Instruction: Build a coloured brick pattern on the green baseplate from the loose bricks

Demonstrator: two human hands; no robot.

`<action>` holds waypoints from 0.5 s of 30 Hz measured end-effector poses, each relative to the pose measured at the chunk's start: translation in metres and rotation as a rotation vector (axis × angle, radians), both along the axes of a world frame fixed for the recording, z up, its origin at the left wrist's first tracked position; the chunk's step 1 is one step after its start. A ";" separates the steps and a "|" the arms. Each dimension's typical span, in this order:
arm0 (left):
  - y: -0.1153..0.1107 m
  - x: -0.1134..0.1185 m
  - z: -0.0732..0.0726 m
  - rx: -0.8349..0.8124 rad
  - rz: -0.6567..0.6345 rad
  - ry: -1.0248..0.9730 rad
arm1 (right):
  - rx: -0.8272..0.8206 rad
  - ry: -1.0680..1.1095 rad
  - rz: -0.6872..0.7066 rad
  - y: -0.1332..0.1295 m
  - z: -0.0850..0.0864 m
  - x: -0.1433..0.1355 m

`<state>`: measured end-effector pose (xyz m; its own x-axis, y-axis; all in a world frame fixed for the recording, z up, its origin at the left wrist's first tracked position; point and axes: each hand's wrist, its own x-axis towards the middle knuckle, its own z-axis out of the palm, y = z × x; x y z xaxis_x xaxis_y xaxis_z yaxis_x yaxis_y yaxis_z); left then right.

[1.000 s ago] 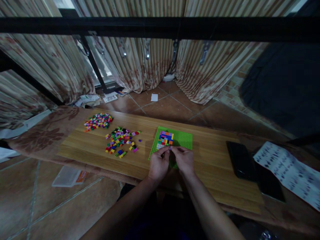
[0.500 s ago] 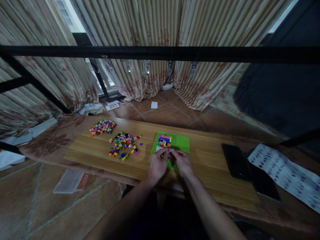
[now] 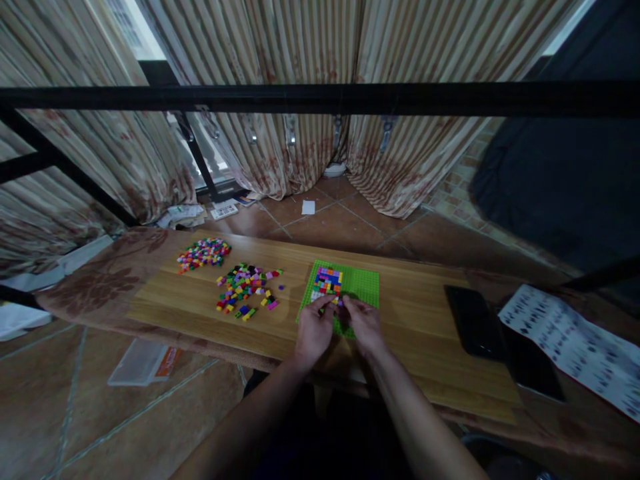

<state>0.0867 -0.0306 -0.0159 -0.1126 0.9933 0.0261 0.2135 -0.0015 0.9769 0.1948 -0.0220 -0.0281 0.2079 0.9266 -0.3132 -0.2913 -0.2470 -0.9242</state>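
A green studded baseplate (image 3: pixel 364 283) lies on the wooden board, with a block of colourful building bricks (image 3: pixel 327 280) on its left part. My left hand (image 3: pixel 315 329) is closed over the plate's lower left, its fingertips together at the near edge of the bricks; whatever they pinch is too small to make out. Opposite it, my right hand (image 3: pixel 365 323) is closed too, thumb and finger at a small purple brick (image 3: pixel 341 303) beside the left fingertips. My hands cover the plate's near part.
Loose bricks form a nearer pile (image 3: pixel 245 288) and a farther pile (image 3: pixel 205 254) on the board's left. To the right lie a black phone (image 3: pixel 473 323), another dark flat device (image 3: pixel 533 363) and a printed sheet (image 3: pixel 575 347). A dark metal rail (image 3: pixel 320 99) crosses beyond the board.
The view has shifted slightly. Both hands stay at the near edge of the bricks with only small finger movement, and the purple brick remains between them.
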 end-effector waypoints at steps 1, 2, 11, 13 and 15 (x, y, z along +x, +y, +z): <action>0.000 0.000 -0.001 -0.002 -0.003 -0.005 | -0.010 0.019 -0.001 0.000 0.001 0.000; 0.000 -0.001 -0.002 -0.005 -0.003 -0.015 | -0.019 0.034 0.000 0.000 0.002 -0.001; -0.007 -0.020 -0.003 -0.133 0.156 -0.277 | -0.054 0.098 0.002 -0.011 0.008 0.008; -0.011 -0.030 0.002 -0.254 0.216 -0.411 | -0.057 0.103 -0.003 -0.016 0.008 0.012; -0.015 -0.040 0.008 -0.372 0.246 -0.541 | -0.031 0.065 -0.005 -0.020 0.008 0.014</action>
<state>0.0469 -0.0452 -0.0082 -0.2366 0.8694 -0.4337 -0.3518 0.3395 0.8724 0.2087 -0.0415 -0.0197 0.1909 0.9153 -0.3547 -0.3518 -0.2735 -0.8952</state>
